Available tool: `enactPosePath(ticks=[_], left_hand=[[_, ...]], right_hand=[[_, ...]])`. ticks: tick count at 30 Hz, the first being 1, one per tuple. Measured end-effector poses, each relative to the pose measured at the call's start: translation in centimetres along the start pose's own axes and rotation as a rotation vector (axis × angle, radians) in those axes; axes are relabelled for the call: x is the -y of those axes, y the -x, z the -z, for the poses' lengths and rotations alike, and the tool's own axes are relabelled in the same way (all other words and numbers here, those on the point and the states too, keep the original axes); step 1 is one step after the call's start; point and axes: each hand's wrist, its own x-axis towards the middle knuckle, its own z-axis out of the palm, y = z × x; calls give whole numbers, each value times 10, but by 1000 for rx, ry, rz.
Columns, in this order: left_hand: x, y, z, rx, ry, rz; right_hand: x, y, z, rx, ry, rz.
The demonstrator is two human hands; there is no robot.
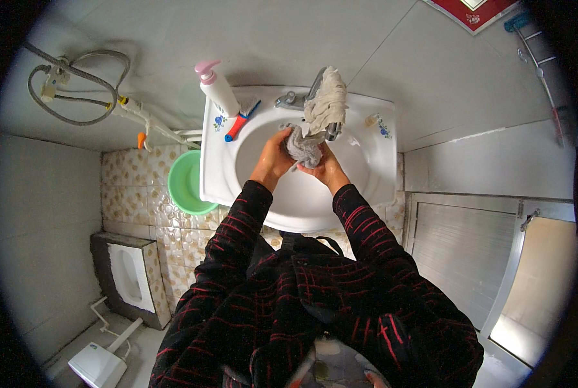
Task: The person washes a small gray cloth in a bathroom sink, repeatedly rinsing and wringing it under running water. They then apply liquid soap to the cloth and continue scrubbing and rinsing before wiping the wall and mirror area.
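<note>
Over the white washbasin (298,208) a bunched grey cloth (302,148) is squeezed between my two hands. My left hand (273,156) wraps its left side, and my right hand (328,165) cups it from the lower right. Just above and behind it, a beige cloth (325,104) is draped around the spout of the metal faucet (291,100). The tip of the spout pokes out below that cloth, close to my right hand. Whether water is running cannot be made out. Some fingers are hidden by the grey cloth.
On the basin's left ledge stand a pump bottle (219,92) with a pink top and a red-and-blue scrub brush (243,120), lying down. A green plastic tub (187,186) sits on the floor at left. Hoses (83,72) hang on the wall; a squat toilet (129,276) lies lower left.
</note>
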Motion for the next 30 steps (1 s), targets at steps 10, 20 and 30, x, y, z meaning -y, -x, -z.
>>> enactPosePath(ticks=[10, 20, 30], left_hand=[[36, -39, 50, -211, -404, 31], [100, -72, 11, -331, -670, -74], [89, -58, 27, -294, -392, -69]], right_hand=[[-12, 28, -28, -69, 789, 593], [28, -12, 9, -752, 1323, 835], [19, -4, -33, -858, 1310, 787]])
